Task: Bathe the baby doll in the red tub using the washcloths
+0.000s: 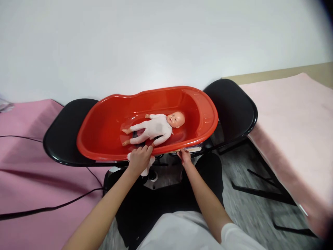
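A baby doll (157, 128) in a white body suit lies on its back in a red baby bathtub (101, 130), its head to the right. My left hand (141, 159) is closed at the tub's near rim, by the doll's arm. White cloth (148, 169) bunches under that hand and shows on both sides of it. Further right, my right hand (184, 156) pinches just below the same rim, beside a flat pale thing (194, 149) under the tub. Whether its fingers grip the rim or something flat there, I cannot tell.
Black chair seats, one on the left (61, 135) and one on the right (231, 107), stick out beyond the tub's ends. Pink-covered surfaces flank them, with a black cable (52, 208) across the left one. A white wall (156, 45) rises behind.
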A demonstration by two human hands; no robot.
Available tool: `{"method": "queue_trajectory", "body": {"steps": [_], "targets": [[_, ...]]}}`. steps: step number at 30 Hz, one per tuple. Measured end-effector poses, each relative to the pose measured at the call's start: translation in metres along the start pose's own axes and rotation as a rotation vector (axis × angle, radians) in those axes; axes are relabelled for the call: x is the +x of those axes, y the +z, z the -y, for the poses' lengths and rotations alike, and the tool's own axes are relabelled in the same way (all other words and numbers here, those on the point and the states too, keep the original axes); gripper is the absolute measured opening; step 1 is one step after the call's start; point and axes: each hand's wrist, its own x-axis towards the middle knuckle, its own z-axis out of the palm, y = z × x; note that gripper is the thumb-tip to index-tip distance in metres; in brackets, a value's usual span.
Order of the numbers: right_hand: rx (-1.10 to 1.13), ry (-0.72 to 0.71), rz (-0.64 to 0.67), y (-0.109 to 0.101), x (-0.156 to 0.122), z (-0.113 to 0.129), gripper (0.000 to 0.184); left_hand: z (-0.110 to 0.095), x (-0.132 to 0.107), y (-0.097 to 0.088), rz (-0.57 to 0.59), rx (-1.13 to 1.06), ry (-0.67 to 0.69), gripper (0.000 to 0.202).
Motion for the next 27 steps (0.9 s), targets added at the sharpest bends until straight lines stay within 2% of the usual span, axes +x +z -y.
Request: {"method": "queue_trajectory", "body": {"steps": [2,7,11,14,19,27], "targets": [[0.015,-0.013,0.002,0.002,-0.002,0.003,0.026,0.000,0.001,-0.004,0.026,-0.030,0.000,0.018],[0.032,-0.025,-0.014,0.002,-0.005,0.016,0.017,-0.005,0.000,-0.016,-0.004,-0.045,-0.017,0.023],[0.032,-0.038,-0.048,-0.004,-0.007,0.028,0.019,-0.014,-0.006,-0.014,-0.011,-0.036,-0.010,0.025],[0.023,-0.070,-0.066,-0.011,-0.005,0.036,0.013,-0.022,-0.010,-0.011,-0.015,-0.042,-0.019,0.027],[-0.034,-0.101,-0.064,-0.017,0.002,0.040,0.003,-0.042,-0.003,-0.015,0.009,-0.061,-0.071,0.028],[-0.219,-0.096,-0.022,-0.034,0.007,0.045,0.027,-0.071,0.017,-0.027,0.046,-0.095,-0.130,0.032]]}}
